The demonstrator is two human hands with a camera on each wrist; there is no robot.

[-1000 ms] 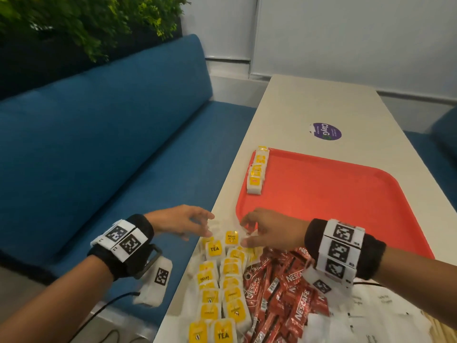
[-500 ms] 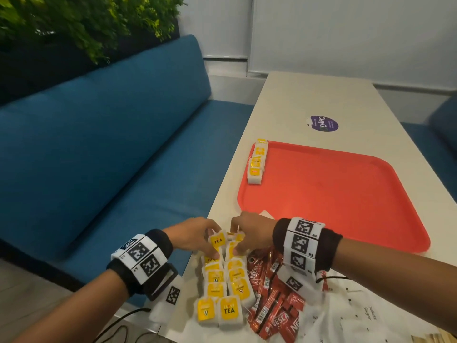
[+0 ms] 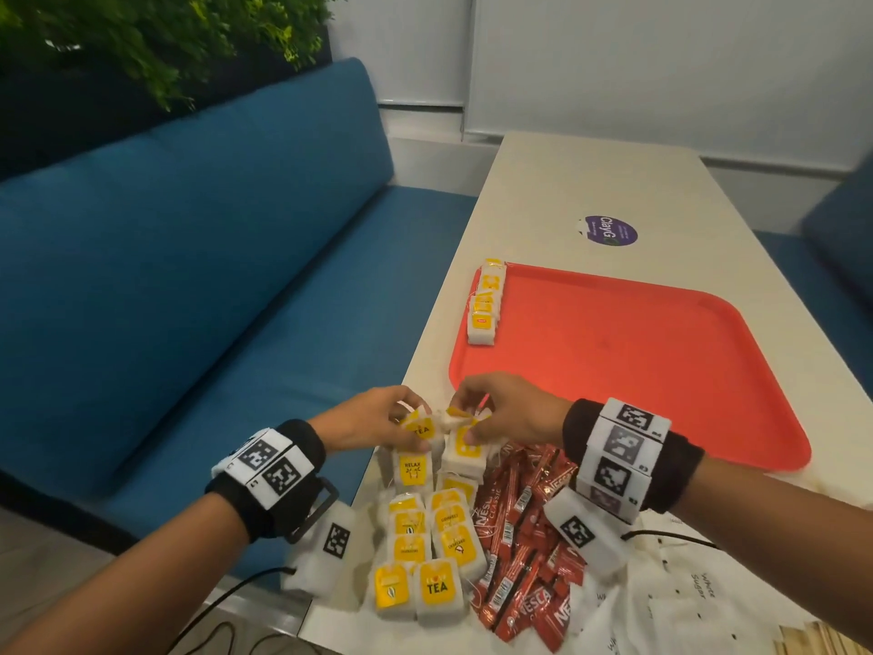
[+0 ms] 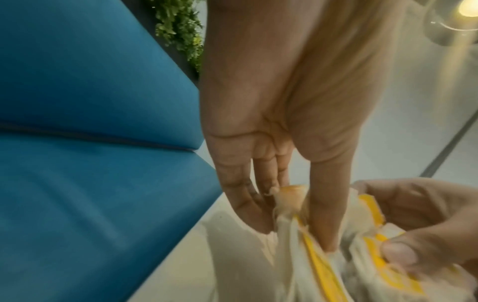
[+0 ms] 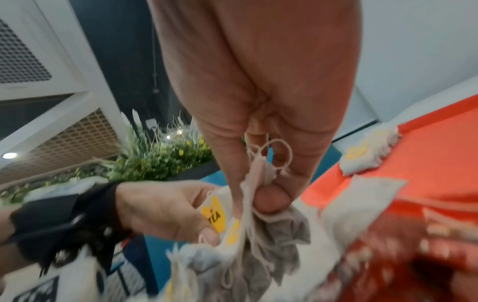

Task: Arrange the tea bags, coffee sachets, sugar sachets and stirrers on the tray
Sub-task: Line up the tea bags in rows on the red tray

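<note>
Both hands meet at the far end of the loose tea bags (image 3: pixel 427 543) near the table's left edge. My left hand (image 3: pixel 410 428) pinches a yellow-labelled tea bag (image 3: pixel 422 430) between thumb and fingers (image 4: pixel 323 220). Beside it, my right hand (image 3: pixel 465 425) pinches a bunch of tea bags (image 5: pixel 261 241) by their tops and strings. The red tray (image 3: pixel 652 371) lies just beyond the hands, with a short row of tea bags (image 3: pixel 486 304) along its left rim. Red coffee sachets (image 3: pixel 524 555) lie under my right wrist, white sugar sachets (image 3: pixel 685 607) to their right.
The cream table (image 3: pixel 567 182) runs away from me, with a purple sticker (image 3: pixel 607 230) beyond the tray. A blue bench seat (image 3: pixel 189 286) lines the left side, plants above it. Wooden stirrers (image 3: pixel 817 640) peek in at the bottom right corner.
Both hands dropped onto the far end of the tea bag pile, closed on bags and have lifted them slightly. The tray and its row of tea bags stayed put.
</note>
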